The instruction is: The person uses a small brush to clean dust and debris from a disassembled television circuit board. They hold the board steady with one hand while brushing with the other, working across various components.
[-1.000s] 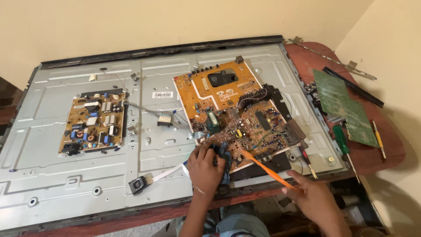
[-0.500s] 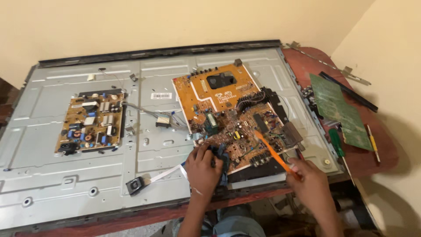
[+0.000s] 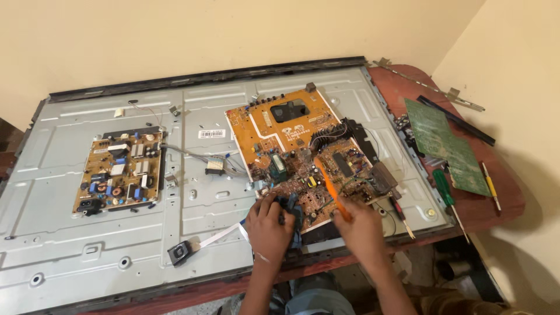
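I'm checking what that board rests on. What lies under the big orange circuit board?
Under the orange circuit board lies the grey metal back panel, and a black part shows at its right edge. What sits beneath its middle is covered.

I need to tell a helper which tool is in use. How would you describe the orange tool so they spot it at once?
Start at the big grey metal panel on the table, then go to the large orange circuit board at its right. The right hand holds the orange tool over its lower part: thin, stick-like, brighter than the board.
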